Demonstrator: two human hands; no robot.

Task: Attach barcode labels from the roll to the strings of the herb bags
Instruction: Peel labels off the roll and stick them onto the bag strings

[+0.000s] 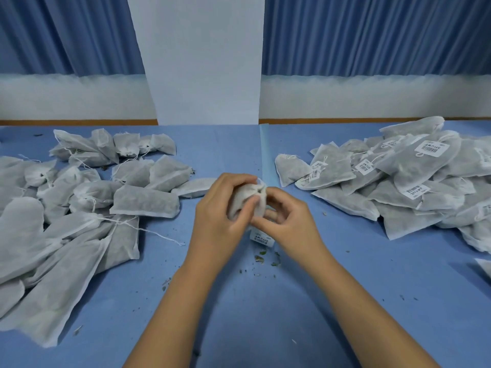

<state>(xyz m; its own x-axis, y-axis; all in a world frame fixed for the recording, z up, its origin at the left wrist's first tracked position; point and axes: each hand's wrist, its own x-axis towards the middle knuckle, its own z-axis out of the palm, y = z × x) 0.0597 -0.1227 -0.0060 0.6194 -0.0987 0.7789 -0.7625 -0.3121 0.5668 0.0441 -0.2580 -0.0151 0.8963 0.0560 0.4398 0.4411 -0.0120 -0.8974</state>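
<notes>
A white mesh herb bag [245, 199], gathered neck uppermost, is held above the blue desk [252, 314], the left hand [219, 211] wrapped round its body, the right hand [288, 221] pinching its near edge; a white barcode label [261, 239] shows directly beneath the right grip, the nearer one. Unlabelled bags [144, 200] lie left, labelled bags [414, 166] right

Crumpled white herb bag [240, 197], held centrally, with barcode label [261, 238] showing just beneath it.
</notes>
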